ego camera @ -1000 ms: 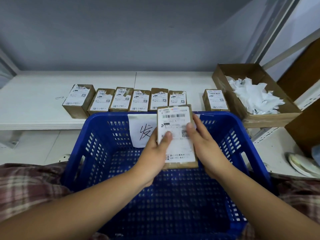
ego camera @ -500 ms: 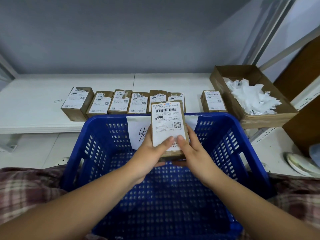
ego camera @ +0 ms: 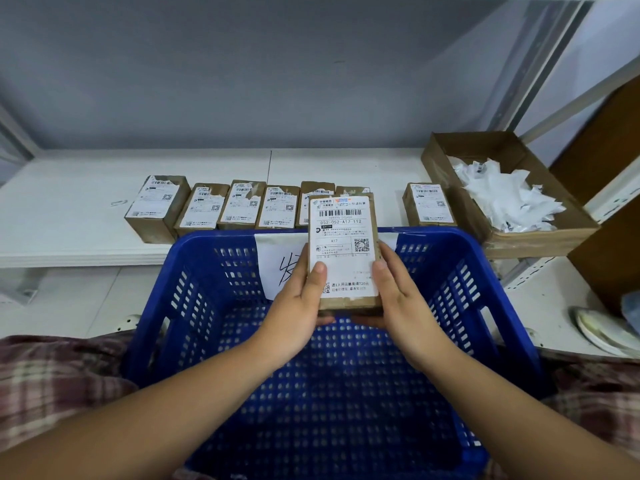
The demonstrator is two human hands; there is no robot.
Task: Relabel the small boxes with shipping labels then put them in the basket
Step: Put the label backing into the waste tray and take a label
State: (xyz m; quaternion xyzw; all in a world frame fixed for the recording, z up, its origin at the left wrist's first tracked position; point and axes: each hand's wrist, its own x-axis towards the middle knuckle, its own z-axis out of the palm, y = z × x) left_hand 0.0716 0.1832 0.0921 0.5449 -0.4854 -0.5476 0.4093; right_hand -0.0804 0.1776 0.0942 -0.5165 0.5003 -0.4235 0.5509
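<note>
Head view: labelled box (ego camera: 341, 251), long axis pointing away from the person, clamped in a two-sided grip between left hand (ego camera: 294, 313) and right hand (ego camera: 401, 303), equally near, above the basket (ego camera: 214, 237), towards its far wall.

This looks like a parcel packing and dispatch storeroom. A white board shelf (ego camera: 69, 209) on a grey metal upright (ego camera: 540, 64) stands against a plain grey wall (ego camera: 242, 81). It carries a row of small boxes (ego camera: 242, 204) of brown cardboard, each with a printed shipping label. The nearest box (ego camera: 341, 251) shows a barcode, the sorting code 052-052-A17 112 and a QR square. A blue slotted plastic basket (ego camera: 207, 244) bears a taped sheet (ego camera: 277, 261) with a handwritten mark. An open carton (ego camera: 540, 237) on the shelf holds torn white paper scraps (ego camera: 505, 199).
</note>
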